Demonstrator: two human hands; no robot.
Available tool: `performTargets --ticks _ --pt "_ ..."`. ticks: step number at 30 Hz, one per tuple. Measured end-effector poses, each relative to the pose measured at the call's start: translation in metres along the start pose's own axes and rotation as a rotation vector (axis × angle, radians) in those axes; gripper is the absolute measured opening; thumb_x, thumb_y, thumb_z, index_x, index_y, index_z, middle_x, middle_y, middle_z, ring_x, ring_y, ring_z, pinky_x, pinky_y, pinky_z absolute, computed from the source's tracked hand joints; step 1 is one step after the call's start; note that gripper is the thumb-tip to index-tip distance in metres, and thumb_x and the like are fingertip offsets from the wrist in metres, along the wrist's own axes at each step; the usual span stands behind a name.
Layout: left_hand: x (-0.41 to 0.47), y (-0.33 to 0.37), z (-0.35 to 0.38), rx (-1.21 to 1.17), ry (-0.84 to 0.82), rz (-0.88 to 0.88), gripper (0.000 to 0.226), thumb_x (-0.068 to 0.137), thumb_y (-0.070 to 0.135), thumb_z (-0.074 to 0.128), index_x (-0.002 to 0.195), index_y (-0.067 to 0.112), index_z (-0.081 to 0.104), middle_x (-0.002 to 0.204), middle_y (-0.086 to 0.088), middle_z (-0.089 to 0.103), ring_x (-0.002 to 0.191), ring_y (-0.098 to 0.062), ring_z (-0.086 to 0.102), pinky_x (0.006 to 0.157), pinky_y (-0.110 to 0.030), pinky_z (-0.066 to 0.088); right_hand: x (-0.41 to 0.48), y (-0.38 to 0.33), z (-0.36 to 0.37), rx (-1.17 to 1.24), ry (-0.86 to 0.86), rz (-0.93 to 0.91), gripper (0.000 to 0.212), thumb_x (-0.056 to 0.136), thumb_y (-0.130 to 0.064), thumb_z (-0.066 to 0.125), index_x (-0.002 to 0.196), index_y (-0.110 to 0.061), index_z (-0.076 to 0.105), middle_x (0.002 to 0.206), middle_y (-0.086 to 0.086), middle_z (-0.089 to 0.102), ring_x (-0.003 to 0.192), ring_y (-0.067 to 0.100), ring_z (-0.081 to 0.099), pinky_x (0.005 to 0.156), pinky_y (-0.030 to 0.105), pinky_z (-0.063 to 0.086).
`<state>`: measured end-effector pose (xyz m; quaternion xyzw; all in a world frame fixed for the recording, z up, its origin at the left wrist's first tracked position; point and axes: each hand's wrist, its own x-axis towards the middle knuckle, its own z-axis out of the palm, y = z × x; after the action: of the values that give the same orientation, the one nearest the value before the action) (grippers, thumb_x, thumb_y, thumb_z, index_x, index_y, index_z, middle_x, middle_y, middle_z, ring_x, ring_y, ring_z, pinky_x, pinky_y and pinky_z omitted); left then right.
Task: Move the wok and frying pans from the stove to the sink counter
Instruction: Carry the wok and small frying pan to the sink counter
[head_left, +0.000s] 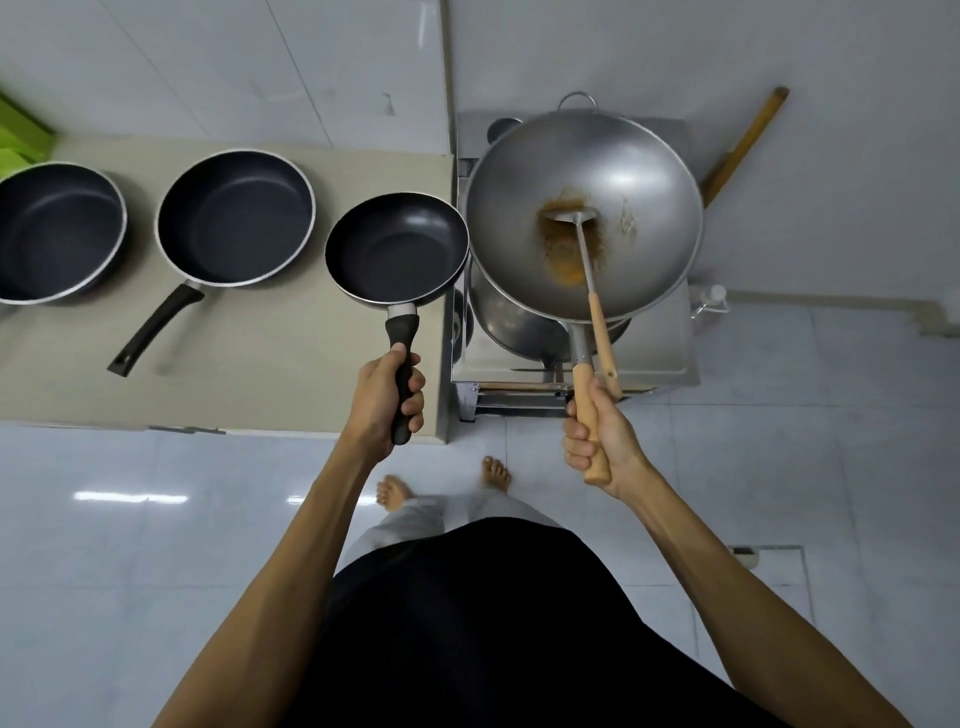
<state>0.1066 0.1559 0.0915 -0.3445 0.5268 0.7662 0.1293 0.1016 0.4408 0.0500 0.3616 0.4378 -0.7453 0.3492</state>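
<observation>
My left hand (387, 397) grips the black handle of a small black frying pan (397, 248), held over the right end of the beige counter (249, 358). My right hand (597, 441) grips the wooden handle of a large steel wok (584, 208), lifted above the steel stove (660, 343). Inside the wok lies a metal spatula (574, 221) with a wooden handle, on orange-brown residue. Two larger dark frying pans sit on the counter, one in the middle (236, 218) and one at the far left (57, 231).
A second steel pot or wok (514, 325) sits on the stove under the lifted wok. A wooden stick (748, 140) leans on the wall behind the stove. A green object (18, 135) is at the counter's far left. My bare feet stand on the glossy tiled floor (156, 519).
</observation>
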Motion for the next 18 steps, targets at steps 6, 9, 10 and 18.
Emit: performTargets --ticks 6,9,10,18 --pt "-0.022 -0.004 -0.038 -0.074 0.03 0.048 0.026 0.104 0.032 0.042 0.096 0.009 0.052 0.057 0.003 0.048 0.036 -0.011 0.033 0.033 -0.02 0.033 -0.018 0.014 0.023 -0.059 -0.017 -0.028 0.054 0.096 -0.067 0.048 0.082 -0.015 0.056 0.051 -0.003 0.043 0.032 0.008 0.038 0.031 0.019 0.03" --pt "-0.038 -0.003 -0.074 -0.089 0.054 0.076 0.027 0.105 0.031 0.04 0.097 0.009 0.053 0.056 0.004 0.049 0.036 -0.011 0.034 0.033 -0.021 0.034 -0.028 0.032 0.044 -0.095 -0.023 -0.045 0.054 0.096 -0.068 0.047 0.082 -0.016 0.054 0.051 -0.003 0.041 0.031 0.007 0.037 0.03 0.019 0.03" --pt "-0.043 -0.002 -0.088 -0.087 0.06 0.09 0.027 0.105 0.031 0.04 0.097 0.008 0.053 0.056 0.004 0.05 0.036 -0.011 0.034 0.033 -0.021 0.035 -0.03 0.04 0.053 -0.106 -0.031 -0.052 0.053 0.097 -0.067 0.046 0.082 -0.016 0.053 0.051 -0.003 0.041 0.031 0.007 0.036 0.03 0.019 0.029" --pt "-0.094 0.004 -0.23 -0.058 0.126 0.188 0.03 0.105 0.034 0.042 0.099 0.007 0.053 0.058 0.005 0.051 0.038 -0.013 0.038 0.035 -0.023 0.038 -0.043 0.12 0.14 -0.213 -0.079 -0.046 0.055 0.098 -0.068 0.043 0.081 -0.017 0.052 0.049 -0.004 0.04 0.028 0.006 0.034 0.028 0.018 0.027"
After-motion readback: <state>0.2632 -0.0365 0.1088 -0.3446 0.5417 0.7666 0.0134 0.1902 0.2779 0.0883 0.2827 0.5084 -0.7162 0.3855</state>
